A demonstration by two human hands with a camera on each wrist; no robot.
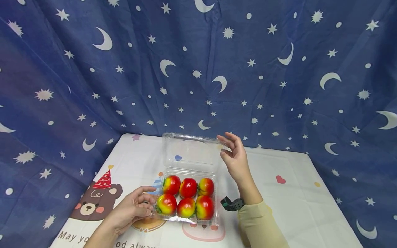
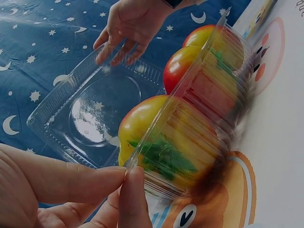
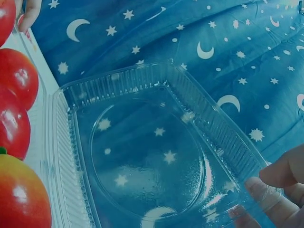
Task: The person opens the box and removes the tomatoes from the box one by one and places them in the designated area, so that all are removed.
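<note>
A clear plastic clamshell box (image 1: 216, 214) lies on the table, its hinged lid (image 1: 192, 151) raised at the back. Several shiny red-and-yellow fruits (image 1: 188, 187) sit inside in two rows; green leaves (image 2: 164, 156) show on one near the box wall. At the box's left side, my left hand (image 1: 131, 210) pinches the rim between thumb and forefinger, as the left wrist view shows. My right hand (image 1: 237, 162) holds the lid by its far right corner, thumb on one side and fingers (image 3: 280, 209) on the other.
A white tablecloth (image 1: 288, 199) printed with a bear (image 1: 96, 199), hearts and lettering covers the table. Behind and to both sides hangs a blue curtain (image 1: 186, 86) with moons and stars, close to the table's back edge. A dark band (image 1: 232, 204) is on the right wrist.
</note>
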